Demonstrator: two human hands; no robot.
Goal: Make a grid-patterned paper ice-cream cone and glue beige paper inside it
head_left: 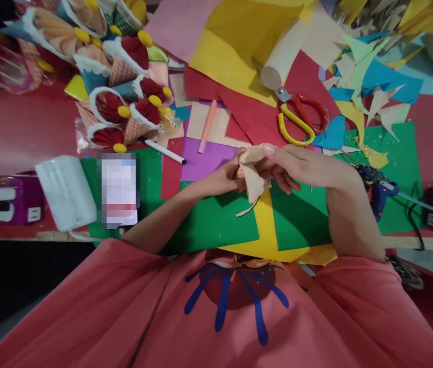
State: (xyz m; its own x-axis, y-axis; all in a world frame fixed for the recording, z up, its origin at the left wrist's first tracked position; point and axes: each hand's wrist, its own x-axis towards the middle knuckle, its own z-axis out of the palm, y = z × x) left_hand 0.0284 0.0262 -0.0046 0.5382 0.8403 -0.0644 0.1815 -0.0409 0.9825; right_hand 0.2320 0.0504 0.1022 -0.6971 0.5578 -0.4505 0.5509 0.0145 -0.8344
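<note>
Low over the green sheets, a folded piece of beige felt [257,176] is between my two hands. A bit of orange checked material shows at its left side. My left hand [232,171] grips this side, its fingers mostly hidden behind the felt. From the right, my right hand [296,163] pinches the felt's upper edge with the thumb on top; its other fingers curl beneath. A thin dark-edged strip [247,208] hangs below the felt. Beyond my hands lie scissors [296,122] with one yellow and one red handle, an orange pen [207,127] and a white marker [165,151].
Several felt cones [117,87] with white trim and yellow dots crowd the upper left. Yellow felt [235,41], a beige roll [283,56] and scraps [385,76] cover the back. A phone [120,189] and white box [67,191] lie left, a glue gun [381,197] right.
</note>
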